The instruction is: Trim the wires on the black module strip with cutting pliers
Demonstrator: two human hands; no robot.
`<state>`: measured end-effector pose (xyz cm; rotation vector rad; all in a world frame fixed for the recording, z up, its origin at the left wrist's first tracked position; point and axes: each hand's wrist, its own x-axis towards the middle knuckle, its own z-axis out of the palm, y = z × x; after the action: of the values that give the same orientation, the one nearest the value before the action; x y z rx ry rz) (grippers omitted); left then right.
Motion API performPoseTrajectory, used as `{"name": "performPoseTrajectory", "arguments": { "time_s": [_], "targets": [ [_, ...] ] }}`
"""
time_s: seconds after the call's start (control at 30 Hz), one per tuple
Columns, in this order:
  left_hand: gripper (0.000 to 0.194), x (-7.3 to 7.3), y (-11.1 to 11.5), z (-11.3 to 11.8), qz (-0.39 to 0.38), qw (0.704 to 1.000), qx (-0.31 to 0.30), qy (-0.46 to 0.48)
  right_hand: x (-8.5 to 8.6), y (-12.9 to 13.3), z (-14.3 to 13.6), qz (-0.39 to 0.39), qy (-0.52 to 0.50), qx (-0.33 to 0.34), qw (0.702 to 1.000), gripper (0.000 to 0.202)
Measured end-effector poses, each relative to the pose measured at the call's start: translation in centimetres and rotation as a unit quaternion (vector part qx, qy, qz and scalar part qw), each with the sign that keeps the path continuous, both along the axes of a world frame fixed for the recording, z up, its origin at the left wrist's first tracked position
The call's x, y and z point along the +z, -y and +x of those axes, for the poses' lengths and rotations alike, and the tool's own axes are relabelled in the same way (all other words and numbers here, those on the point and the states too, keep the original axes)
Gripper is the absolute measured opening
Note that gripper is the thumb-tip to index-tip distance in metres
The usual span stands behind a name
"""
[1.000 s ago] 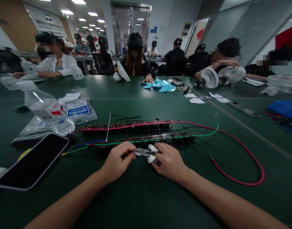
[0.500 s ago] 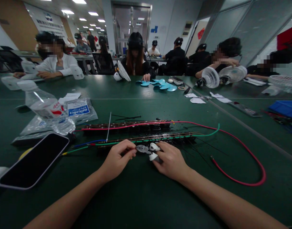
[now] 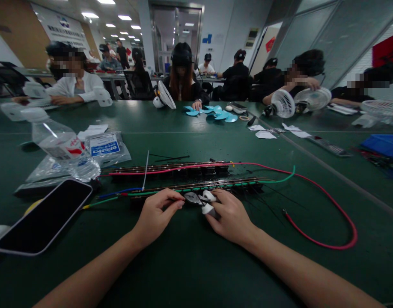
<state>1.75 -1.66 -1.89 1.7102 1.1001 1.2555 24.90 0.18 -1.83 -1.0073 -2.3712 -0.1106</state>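
Observation:
My right hand (image 3: 231,214) is closed around the white handles of small cutting pliers (image 3: 192,197), whose metal jaws point left. Close to the jaw tips, my left hand (image 3: 159,214) is closed in a pinch; whatever sits between thumb and forefinger is too small to make out. Just beyond both hands lies a long dark strip (image 3: 244,183) with a green wire (image 3: 281,181) along it. A second strip (image 3: 199,167) runs behind it, carrying a thick red cable (image 3: 321,186) that loops round to the right. A pale cable tie (image 3: 146,171) stands up from the near strip.
On the left are a phone (image 3: 45,218), a plastic bottle (image 3: 63,145) and plastic bags (image 3: 108,147). Black cable ties (image 3: 169,158) lie behind the strips. Across the table (image 3: 196,273) people sit with fans (image 3: 283,104) and blue fan blades (image 3: 220,114). A blue tray (image 3: 384,145) stands right.
The pliers' jaws have turned slightly and now sit a little apart from my left fingertips. Both hands stay in nearly the same place.

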Motion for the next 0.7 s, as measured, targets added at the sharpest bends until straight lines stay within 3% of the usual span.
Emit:
{"name": "performPoseTrajectory", "arguments": {
  "time_s": [0.4, 0.7],
  "targets": [
    [0.004, 0.18, -0.12, -0.06, 0.054, 0.998, 0.016, -0.012, 0.05, -0.05, -0.07, -0.017, -0.001, -0.004, 1.0, 0.01],
    [0.007, 0.12, -0.11, 0.03, 0.037, 0.999, 0.021, 0.011, 0.07, 0.0, -0.1, -0.026, 0.008, -0.006, 1.0, 0.009]
  ]
}}
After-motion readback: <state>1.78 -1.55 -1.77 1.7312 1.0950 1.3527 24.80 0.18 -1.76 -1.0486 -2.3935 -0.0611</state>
